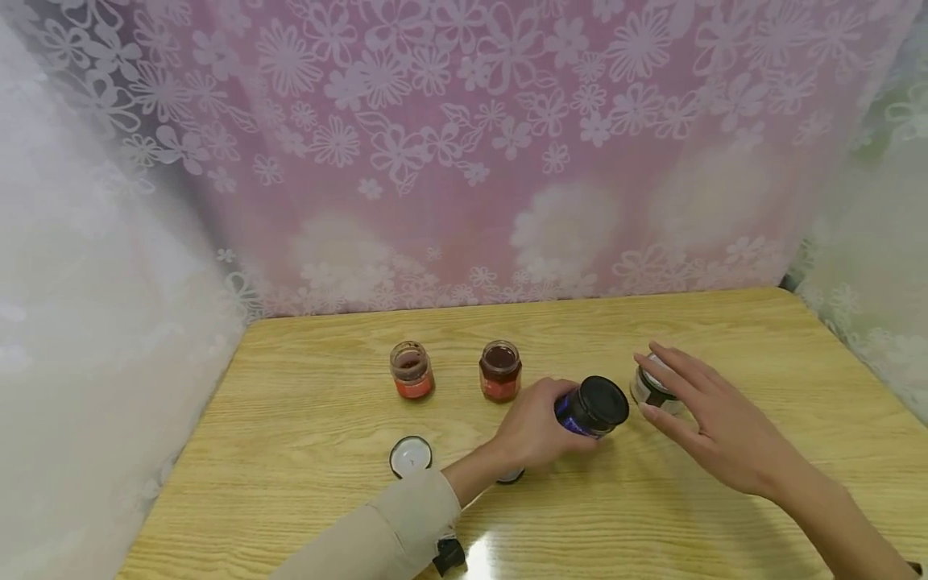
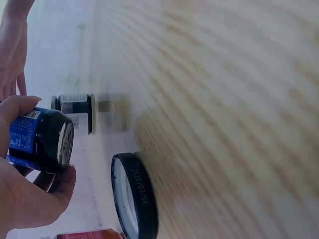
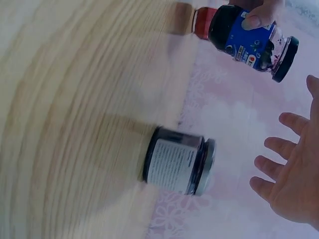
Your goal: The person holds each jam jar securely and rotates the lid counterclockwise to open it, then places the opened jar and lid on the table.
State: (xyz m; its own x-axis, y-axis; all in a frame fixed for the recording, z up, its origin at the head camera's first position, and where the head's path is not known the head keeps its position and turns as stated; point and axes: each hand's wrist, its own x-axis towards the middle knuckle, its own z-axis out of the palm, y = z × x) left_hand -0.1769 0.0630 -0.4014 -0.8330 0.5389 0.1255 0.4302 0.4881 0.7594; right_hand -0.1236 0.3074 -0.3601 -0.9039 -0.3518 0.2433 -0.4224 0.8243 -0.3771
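My left hand (image 1: 532, 427) grips a blue-labelled jar (image 1: 596, 405) with a black lid, fingers and thumb wrapped round its body. The jar is held tilted above the table, and the right wrist view shows its lid (image 3: 286, 59) on. To its right, my right hand (image 1: 714, 431) is spread with fingers apart and holds nothing. Beside those fingers stands another jar (image 3: 175, 162), upright on the table, with a silvery lid and a white printed label. In the head view the right fingers partly cover this jar.
Two lidless glass jars stand further back: one with an orange-red label (image 1: 413, 385), the other with dark red contents (image 1: 500, 379). A lid (image 1: 411, 456) lies white side up at front left. Another lid (image 2: 144, 194) lies under the left wrist. A pink floral curtain (image 1: 464, 161) hangs behind the table.
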